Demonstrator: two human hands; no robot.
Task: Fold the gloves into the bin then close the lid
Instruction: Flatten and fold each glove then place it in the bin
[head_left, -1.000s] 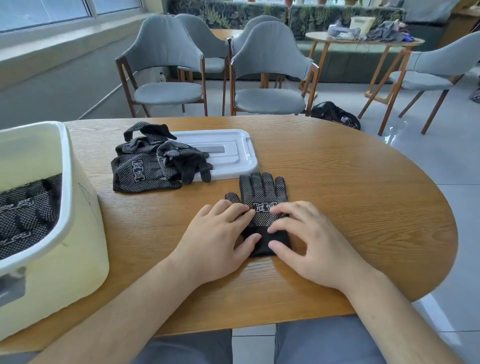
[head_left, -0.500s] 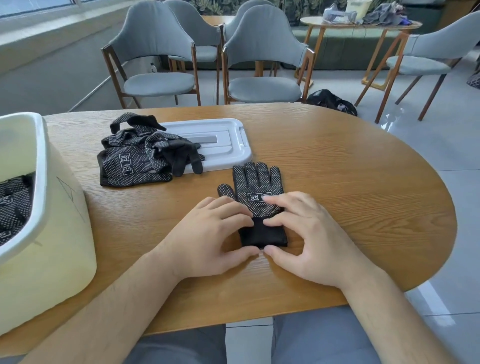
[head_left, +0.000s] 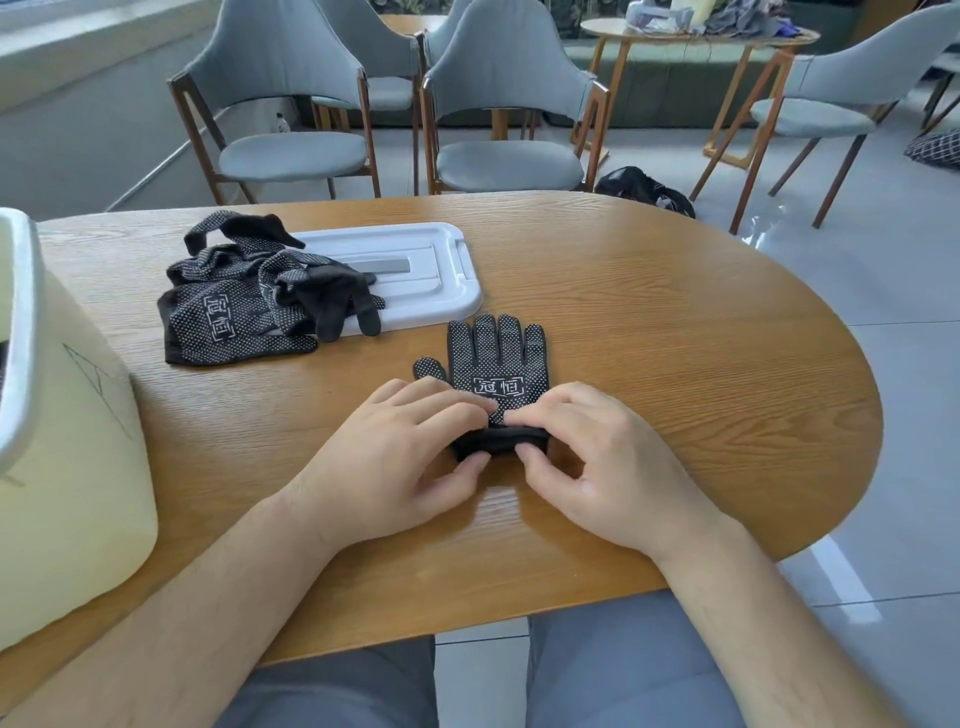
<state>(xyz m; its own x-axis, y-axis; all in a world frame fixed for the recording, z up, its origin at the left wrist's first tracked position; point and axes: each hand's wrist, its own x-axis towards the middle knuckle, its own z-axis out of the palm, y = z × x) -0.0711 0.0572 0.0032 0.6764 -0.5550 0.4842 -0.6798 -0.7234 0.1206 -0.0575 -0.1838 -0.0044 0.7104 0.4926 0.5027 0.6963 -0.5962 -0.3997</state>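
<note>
Cream bin (head_left: 78, 441) at left edge of wooden table (head_left: 675, 338). Loose gloves (head_left: 234, 317) heaped just beside it, partly overlapping flat white lid (head_left: 431, 275). Centre: left hand (head_left: 400, 457) and right hand (head_left: 602, 467), fingers curled, pinch rolled cuff of dotted glove (head_left: 496, 364), lying flat, fingers pointing away.

Grey chairs (head_left: 509, 67) stand beyond the oval wooden table (head_left: 649, 338); 1 black bag (head_left: 639, 187) lies on the floor (head_left: 883, 312).
</note>
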